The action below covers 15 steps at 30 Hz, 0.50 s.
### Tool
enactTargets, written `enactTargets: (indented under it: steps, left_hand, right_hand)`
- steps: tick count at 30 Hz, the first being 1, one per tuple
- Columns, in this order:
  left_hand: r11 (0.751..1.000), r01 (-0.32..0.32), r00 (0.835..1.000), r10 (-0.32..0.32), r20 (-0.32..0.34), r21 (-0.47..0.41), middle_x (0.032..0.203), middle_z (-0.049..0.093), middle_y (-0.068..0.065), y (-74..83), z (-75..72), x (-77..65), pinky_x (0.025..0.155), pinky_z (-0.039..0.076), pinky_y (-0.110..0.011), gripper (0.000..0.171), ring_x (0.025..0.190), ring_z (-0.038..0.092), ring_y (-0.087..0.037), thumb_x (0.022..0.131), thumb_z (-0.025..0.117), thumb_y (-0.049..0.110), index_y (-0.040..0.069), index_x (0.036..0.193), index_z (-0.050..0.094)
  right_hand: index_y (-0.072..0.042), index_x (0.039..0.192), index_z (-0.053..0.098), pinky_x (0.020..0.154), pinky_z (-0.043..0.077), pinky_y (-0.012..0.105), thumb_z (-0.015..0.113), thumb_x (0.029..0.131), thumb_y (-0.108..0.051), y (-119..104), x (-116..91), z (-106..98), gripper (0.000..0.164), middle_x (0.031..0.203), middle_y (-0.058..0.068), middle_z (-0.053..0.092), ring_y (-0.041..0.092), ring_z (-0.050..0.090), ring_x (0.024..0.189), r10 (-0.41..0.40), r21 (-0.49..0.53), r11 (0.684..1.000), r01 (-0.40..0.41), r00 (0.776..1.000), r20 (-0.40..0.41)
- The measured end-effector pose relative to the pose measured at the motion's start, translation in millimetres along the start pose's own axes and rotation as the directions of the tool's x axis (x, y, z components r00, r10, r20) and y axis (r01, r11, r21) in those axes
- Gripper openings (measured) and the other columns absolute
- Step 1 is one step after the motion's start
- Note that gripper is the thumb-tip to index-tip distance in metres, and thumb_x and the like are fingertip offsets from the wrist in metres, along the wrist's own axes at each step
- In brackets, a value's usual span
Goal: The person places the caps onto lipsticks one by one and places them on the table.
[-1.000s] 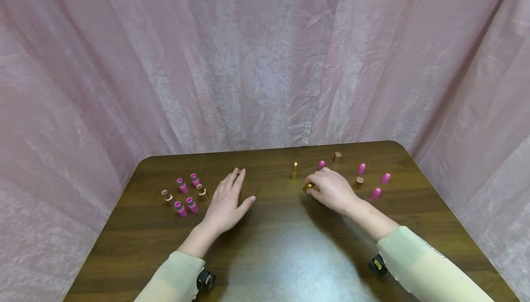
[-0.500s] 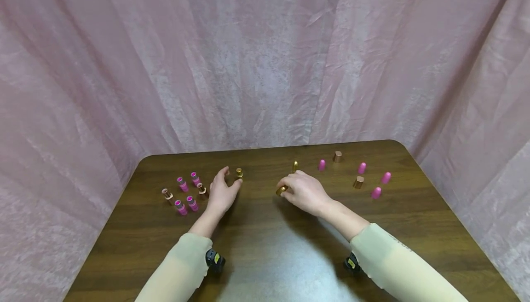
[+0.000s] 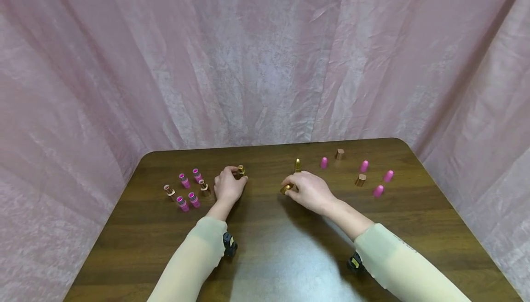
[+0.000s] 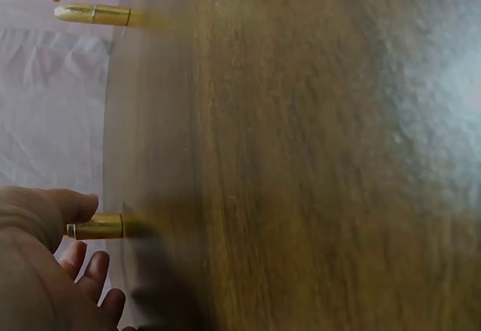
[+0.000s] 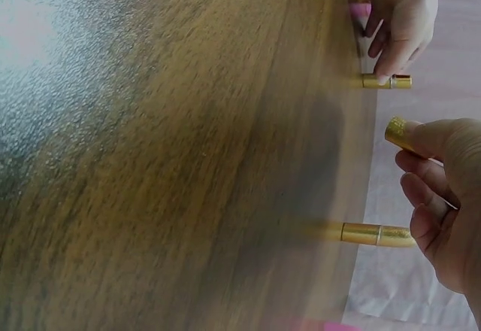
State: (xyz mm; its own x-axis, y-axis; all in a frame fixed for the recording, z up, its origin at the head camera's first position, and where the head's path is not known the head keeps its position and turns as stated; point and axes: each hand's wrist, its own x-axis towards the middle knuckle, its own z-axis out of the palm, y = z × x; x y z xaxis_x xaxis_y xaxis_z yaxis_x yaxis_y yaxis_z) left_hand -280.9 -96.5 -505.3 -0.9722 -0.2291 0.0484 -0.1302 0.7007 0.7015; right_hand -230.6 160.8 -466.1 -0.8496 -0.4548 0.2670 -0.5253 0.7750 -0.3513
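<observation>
My left hand [image 3: 228,186] has thumb and fingers around an uncapped gold lipstick tube [image 3: 241,171] standing upright near the far table edge. In the left wrist view the thumb lies against one side of this gold tube [image 4: 105,227], with fingers on the other. My right hand [image 3: 310,191] pinches a gold lipstick cap [image 3: 285,188], held tilted above the table; its open end shows in the left wrist view. Just behind that hand stands a capped gold lipstick [image 3: 297,165], also seen in the right wrist view, close below the fingers.
Left of my left hand stand several uncapped pink lipstick tubes [image 3: 182,204] and two copper ones [image 3: 169,191]. On the right are several pink caps [image 3: 378,191] and two copper caps [image 3: 361,180]. A pink curtain [image 3: 265,62] hangs behind the wooden table [image 3: 269,246].
My left hand has drawn back from its spread pose and closed in on the gold tube. The right hand has carried the gold cap leftward, then stayed nearly still.
</observation>
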Motion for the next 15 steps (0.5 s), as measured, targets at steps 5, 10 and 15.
enactTargets:
  steps: [5, 10, 15]
  left_hand:
    - [1.000, 0.025, 1.000, -0.025, -0.004, 0.006, 0.120, 0.066, -0.010, -0.5, 3.9, 0.0, 0.107, 0.031, -0.056, 0.042, 0.126, 0.046, -0.041, 0.090, 0.076, 0.031, 0.010, 0.125, 0.064]
    - [1.000, 0.032, 0.999, -0.032, -0.019, 0.002, 0.119, 0.066, -0.009, -0.8, 5.3, 0.4, 0.106, 0.031, -0.056, 0.041, 0.126, 0.047, -0.040, 0.090, 0.076, 0.032, 0.011, 0.124, 0.064]
    - [1.000, 0.024, 0.999, -0.024, -0.033, 0.006, 0.119, 0.066, -0.010, -1.4, 6.2, 1.2, 0.106, 0.031, -0.056, 0.040, 0.125, 0.047, -0.040, 0.091, 0.076, 0.032, 0.011, 0.124, 0.064]
  right_hand:
    - [-0.021, 0.105, 0.078, 0.082, 0.054, 0.040, 0.081, 0.087, -0.021, 1.7, -2.0, 1.4, 0.018, 0.103, -0.005, 0.074, 0.018, 0.068, 0.098, 0.010, -0.002, 1.000, -0.010, 1.000, 0.006]
    - [-0.021, 0.104, 0.078, 0.082, 0.054, 0.040, 0.081, 0.087, -0.021, 1.8, -1.7, 1.8, 0.017, 0.102, -0.006, 0.074, 0.017, 0.068, 0.097, 0.006, -0.002, 1.000, -0.006, 1.000, -0.001]
    - [-0.022, 0.104, 0.078, 0.082, 0.054, 0.040, 0.081, 0.087, -0.021, 0.6, -0.9, 0.1, 0.017, 0.102, -0.007, 0.074, 0.017, 0.067, 0.098, 0.007, -0.002, 1.000, -0.007, 1.000, -0.002]
